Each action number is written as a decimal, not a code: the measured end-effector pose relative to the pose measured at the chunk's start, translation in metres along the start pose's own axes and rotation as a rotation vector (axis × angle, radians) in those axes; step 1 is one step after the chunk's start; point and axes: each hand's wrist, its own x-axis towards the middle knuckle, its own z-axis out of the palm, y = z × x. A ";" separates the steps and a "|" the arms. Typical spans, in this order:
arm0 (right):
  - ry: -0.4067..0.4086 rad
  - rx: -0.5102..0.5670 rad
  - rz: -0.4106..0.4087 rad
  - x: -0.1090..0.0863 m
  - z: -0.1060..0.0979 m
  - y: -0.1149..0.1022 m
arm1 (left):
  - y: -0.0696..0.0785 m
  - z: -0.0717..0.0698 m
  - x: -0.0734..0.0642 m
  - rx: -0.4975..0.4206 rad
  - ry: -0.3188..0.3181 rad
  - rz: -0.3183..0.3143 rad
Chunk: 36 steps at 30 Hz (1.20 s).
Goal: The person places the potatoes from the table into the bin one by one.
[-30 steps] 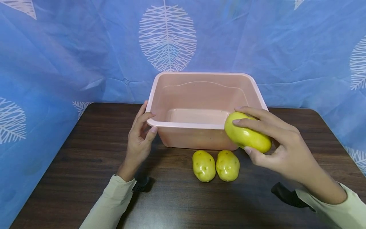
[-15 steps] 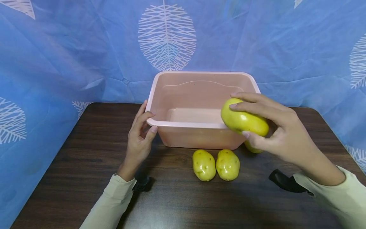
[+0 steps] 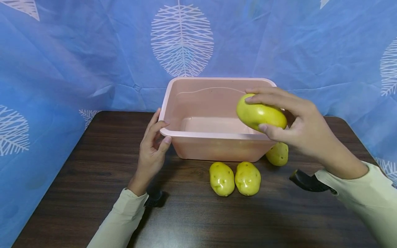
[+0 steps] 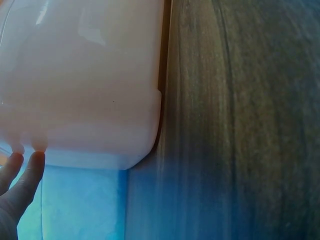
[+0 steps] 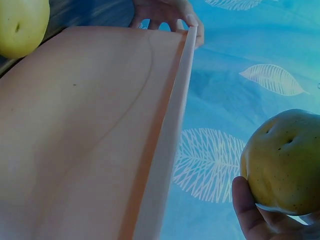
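A pink plastic bin (image 3: pixel 204 146) stands on the dark wooden table. My left hand (image 3: pixel 150 148) holds its near left corner, the index finger over the rim and the thumb against the front wall. In the left wrist view, two fingertips (image 4: pixel 37 159) touch the outer wall. My right hand (image 3: pixel 297 117) grips a glossy yellow-green potato (image 3: pixel 261 112) above the bin's right side, at rim height or higher. The right wrist view has this potato (image 5: pixel 285 160) beside the bin's rim (image 5: pixel 172 120). Two more potatoes (image 3: pixel 222 179) lie side by side before the bin, another potato (image 3: pixel 277 154) at its near right corner.
A blue cloth (image 3: pixel 242 41) with white leaf prints hangs right behind the table (image 3: pixel 186 220). Dark wrist straps or devices (image 3: pixel 310 181) show below both sleeves. The visible bin floor (image 3: pixel 214 124) is bare.
The right hand has lifted the potato upward and slightly left, over the bin's right part. The potato at the near right corner has come into view beneath it. The left hand stays put.
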 end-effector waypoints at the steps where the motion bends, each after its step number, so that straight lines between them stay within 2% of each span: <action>1: -0.002 0.010 0.007 0.002 0.000 0.000 | 0.000 0.000 0.000 -0.002 0.000 -0.001; 9: -0.007 0.104 0.057 0.020 -0.002 0.006 | 0.001 0.000 0.000 0.002 0.003 -0.006; 18: -0.053 0.017 0.148 0.039 -0.006 0.010 | 0.001 0.000 0.000 0.012 0.001 -0.013; 24: -0.058 0.047 0.247 0.053 -0.005 0.015 | 0.001 0.000 0.001 0.009 -0.003 -0.014; 30: -0.044 0.102 0.232 0.066 -0.004 0.025 | 0.000 0.000 0.001 0.007 -0.008 -0.010; 36: -0.053 0.109 0.197 0.080 -0.003 0.031 | -0.001 0.000 0.000 0.011 -0.010 -0.009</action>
